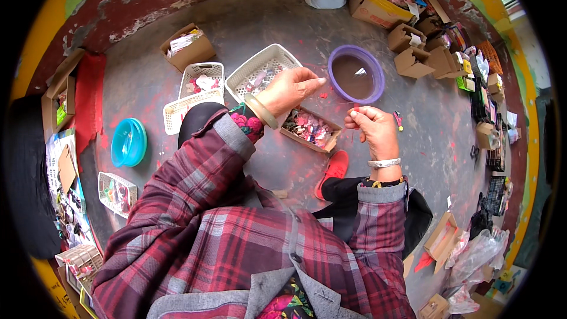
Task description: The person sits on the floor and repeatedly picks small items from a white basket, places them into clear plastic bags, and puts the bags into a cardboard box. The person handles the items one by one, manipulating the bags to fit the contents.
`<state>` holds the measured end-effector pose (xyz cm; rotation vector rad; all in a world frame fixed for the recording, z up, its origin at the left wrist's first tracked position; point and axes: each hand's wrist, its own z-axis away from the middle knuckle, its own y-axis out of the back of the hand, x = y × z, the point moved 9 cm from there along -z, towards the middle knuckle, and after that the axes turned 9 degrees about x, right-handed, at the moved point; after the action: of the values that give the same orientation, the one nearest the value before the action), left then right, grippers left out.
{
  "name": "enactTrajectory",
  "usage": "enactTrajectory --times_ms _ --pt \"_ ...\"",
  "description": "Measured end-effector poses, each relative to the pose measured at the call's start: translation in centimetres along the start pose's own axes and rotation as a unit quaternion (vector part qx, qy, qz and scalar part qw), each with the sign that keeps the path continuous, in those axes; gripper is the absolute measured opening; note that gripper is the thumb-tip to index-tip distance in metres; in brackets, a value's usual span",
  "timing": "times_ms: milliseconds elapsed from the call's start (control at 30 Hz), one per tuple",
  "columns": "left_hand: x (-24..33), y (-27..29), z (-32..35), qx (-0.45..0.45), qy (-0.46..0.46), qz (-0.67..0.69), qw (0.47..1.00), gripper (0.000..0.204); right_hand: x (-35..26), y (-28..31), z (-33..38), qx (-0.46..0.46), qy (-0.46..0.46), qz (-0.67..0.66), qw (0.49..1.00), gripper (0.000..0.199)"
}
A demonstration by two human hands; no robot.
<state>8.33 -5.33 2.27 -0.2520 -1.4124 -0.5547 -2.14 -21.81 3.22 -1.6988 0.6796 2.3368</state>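
Red sliver (356,107) | pinched, right hand (378,130) curled | left hand (289,89) angled rightward, grasp unclear

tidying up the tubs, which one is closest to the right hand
The purple tub, just beyond the right hand and holding brownish liquid; the teal tubs stand far over to the left.

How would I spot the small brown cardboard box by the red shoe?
Find the round purple plastic basin on the grey floor. Look to its lower left in the picture, above the red shoe. There sits the brown cardboard box of pink and red bits, solid-sided unlike the nearby white plastic baskets.
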Motion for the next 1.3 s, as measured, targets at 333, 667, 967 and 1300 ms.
enactTrajectory --times_ms 333,667,967,1300 --pt "1.2 -3.4 1.8 -0.142 -0.125 -0.113 0.975 0.033 0.9 -2.4 0.6 -0.115 -0.055 -0.062 0.99 0.019" --pt "-0.5 -5.1 3.2 -0.301 0.073 0.164 0.936 0.017 0.7 -3.5 1.5 -0.174 -0.104 -0.108 0.973 0.011" --pt "-0.6 -5.3 3.6 -0.319 0.071 0.14 0.935 0.022 0.9 -4.0 1.3 -0.16 -0.073 -0.04 0.984 0.012" --pt "-0.8 -5.3 3.0 -0.268 0.019 0.043 0.962 0.023 1.0 -3.8 0.6 -0.093 0.023 0.025 0.995 0.008"
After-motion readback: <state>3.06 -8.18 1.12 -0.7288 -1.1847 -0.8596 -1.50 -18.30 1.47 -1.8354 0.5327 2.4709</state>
